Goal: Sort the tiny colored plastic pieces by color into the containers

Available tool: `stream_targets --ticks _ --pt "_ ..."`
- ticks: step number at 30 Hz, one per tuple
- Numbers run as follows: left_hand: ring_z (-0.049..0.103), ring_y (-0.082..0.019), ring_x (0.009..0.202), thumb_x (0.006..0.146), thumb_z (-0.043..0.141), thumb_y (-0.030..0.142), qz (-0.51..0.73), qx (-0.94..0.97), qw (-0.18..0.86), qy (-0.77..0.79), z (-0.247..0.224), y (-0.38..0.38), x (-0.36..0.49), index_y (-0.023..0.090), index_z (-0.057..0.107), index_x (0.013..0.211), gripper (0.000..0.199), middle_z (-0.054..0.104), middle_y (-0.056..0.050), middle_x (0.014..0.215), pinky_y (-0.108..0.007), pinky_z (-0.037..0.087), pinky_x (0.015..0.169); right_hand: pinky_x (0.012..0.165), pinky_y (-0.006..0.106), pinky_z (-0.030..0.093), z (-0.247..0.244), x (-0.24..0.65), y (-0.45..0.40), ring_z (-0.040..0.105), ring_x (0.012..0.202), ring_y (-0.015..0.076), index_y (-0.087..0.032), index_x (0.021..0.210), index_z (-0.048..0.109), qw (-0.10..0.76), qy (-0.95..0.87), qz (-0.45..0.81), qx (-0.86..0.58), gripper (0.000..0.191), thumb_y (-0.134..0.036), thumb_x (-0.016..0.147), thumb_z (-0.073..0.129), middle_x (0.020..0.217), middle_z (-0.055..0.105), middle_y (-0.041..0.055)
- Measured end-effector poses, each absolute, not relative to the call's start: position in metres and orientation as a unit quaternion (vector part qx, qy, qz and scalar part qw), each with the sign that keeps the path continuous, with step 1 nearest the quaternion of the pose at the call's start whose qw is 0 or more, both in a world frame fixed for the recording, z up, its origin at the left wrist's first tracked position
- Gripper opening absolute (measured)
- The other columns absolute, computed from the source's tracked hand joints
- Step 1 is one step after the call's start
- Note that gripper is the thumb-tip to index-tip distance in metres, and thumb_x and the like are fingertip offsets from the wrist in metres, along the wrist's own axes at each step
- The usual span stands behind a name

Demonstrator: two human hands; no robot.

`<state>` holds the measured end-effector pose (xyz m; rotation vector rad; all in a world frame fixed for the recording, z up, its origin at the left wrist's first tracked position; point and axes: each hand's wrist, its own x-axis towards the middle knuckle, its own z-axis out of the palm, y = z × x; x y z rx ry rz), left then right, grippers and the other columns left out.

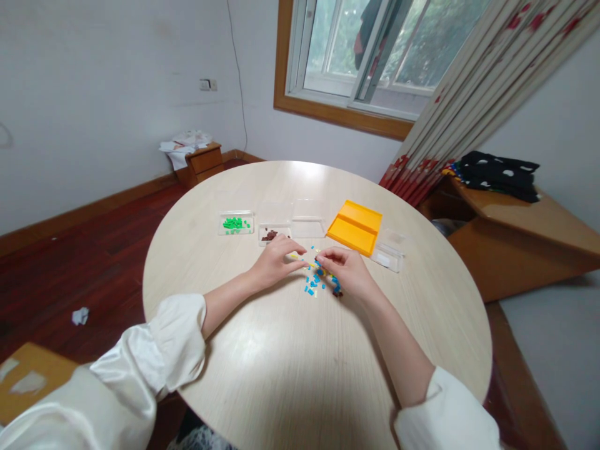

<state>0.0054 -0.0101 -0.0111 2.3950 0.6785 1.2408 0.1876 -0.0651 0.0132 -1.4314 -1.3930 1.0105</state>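
Note:
My left hand (276,262) hovers at the left of a loose pile of small blue pieces (310,291), its thumb and fingers apart with nothing between them. Yellow and brown bits are mixed into the pile. On the pile's right side, my right hand (349,270) is closed in a pinch around a small brown piece at its fingertips; its exact shape is too small to tell. Just behind my left hand, a clear box (260,236) holds brown pieces (269,235), partly covered by my fingers.
Green pieces (235,223) lie in a clear box (220,229) at the left. Another clear box (308,229) stands at the back middle. An open orange case (351,235) and a further clear box (388,260) are at the right. All rest on a round wooden table (281,375).

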Motion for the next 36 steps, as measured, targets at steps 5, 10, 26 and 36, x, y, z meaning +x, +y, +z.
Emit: stream_targets --ticks 5,10,26,36 --pt "0.058 -0.017 0.077 0.079 0.065 0.035 0.443 0.845 0.191 0.229 -0.012 -0.013 0.007 0.017 0.065 0.083 0.018 0.069 -0.005 0.079 -0.033 0.044 0.074 0.058 0.025 0.043 0.011 0.18 -0.064 0.055 0.06 0.0122 -0.015 0.07 0.066 0.451 -0.546 0.43 -0.56 0.037 -0.05 0.06 0.071 0.066 0.064 0.0024" --pt "0.059 -0.017 0.078 0.082 0.062 0.033 0.425 0.849 0.198 0.243 -0.01 -0.017 0.008 0.018 0.067 0.082 0.016 0.07 -0.005 0.079 -0.033 0.044 0.075 0.062 0.027 0.047 0.011 0.177 -0.064 0.059 0.062 0.0133 -0.016 0.068 0.066 0.457 -0.529 0.463 -0.545 0.039 -0.051 0.055 0.074 0.067 0.067 0.0032" --pt "0.059 -0.016 0.073 0.083 0.058 0.025 0.449 0.842 0.183 0.238 -0.005 -0.022 0.008 0.018 0.066 0.078 0.012 0.07 -0.004 0.076 -0.031 0.044 0.072 0.064 0.028 0.049 0.017 0.179 -0.067 0.06 0.065 0.0142 -0.016 0.071 0.067 0.461 -0.546 0.446 -0.538 0.033 -0.048 0.062 0.071 0.068 0.067 0.0029" --pt "0.058 -0.016 0.074 0.082 0.058 0.024 0.44 0.843 0.175 0.255 -0.007 -0.019 0.007 0.018 0.065 0.078 0.01 0.07 -0.004 0.077 -0.033 0.044 0.075 0.068 0.032 0.052 0.01 0.184 -0.065 0.064 0.07 0.0169 -0.018 0.073 0.068 0.494 -0.549 0.411 -0.535 0.033 -0.044 0.055 0.077 0.074 0.069 0.0047"
